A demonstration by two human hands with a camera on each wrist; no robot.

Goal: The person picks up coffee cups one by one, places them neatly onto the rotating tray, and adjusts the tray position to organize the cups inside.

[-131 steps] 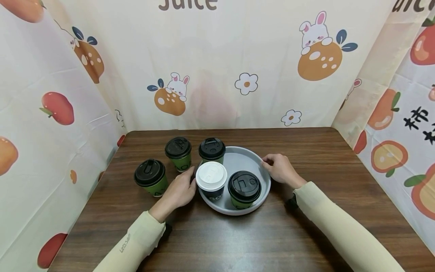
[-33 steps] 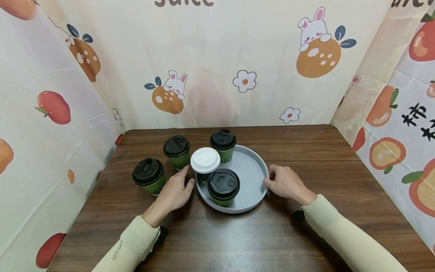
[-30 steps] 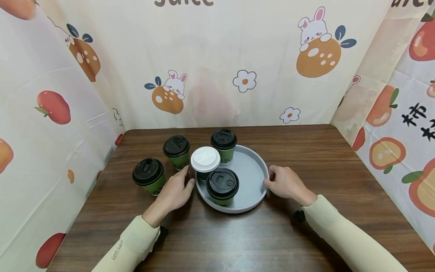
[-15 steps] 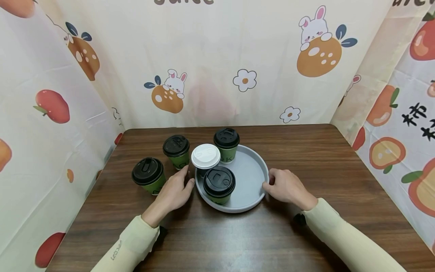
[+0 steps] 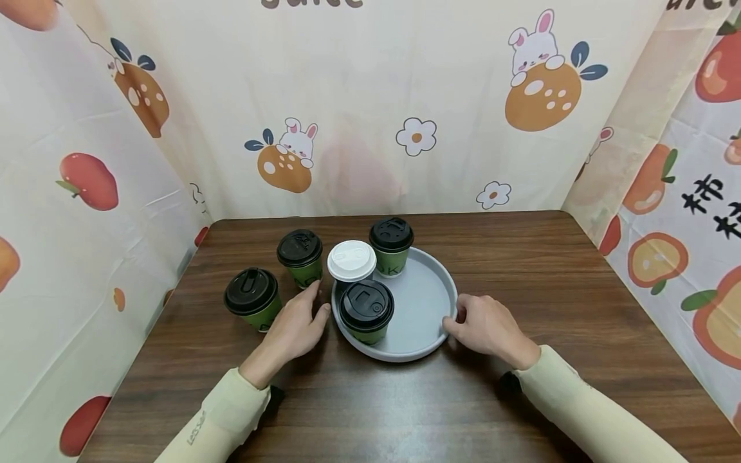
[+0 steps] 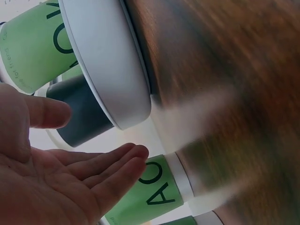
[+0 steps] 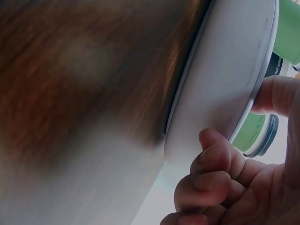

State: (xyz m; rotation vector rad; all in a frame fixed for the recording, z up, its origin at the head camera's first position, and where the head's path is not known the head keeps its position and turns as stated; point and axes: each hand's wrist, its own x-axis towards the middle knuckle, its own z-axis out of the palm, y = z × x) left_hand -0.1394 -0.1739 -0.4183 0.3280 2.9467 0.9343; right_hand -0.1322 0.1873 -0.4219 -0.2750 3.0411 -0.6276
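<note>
A round grey tray (image 5: 428, 305) lies on the table with three lidded paper cups on it. The white-lidded dark cup (image 5: 351, 260) stands at its left; one green cup with a black lid (image 5: 367, 307) is in front, another (image 5: 392, 239) behind. My right hand (image 5: 491, 328) pinches the tray's right rim, thumb over the edge and curled fingers against the outer wall, as the right wrist view shows. At the left rim, my left hand (image 5: 292, 326) is held with fingers extended. In the left wrist view its thumb (image 6: 49, 112) overlaps the dark cup.
Two more green cups with black lids stand on the wooden table (image 5: 382, 411) left of the tray: one behind my left fingertips (image 5: 300, 252), one farther left (image 5: 252, 296). A fruit-printed curtain (image 5: 359, 161) encloses the back and sides.
The tray has turned clockwise with its cups: the front cup moved left, the white-lidded one backward, the rear one right. My right hand slid toward me along the rim; my left hand barely moved.
</note>
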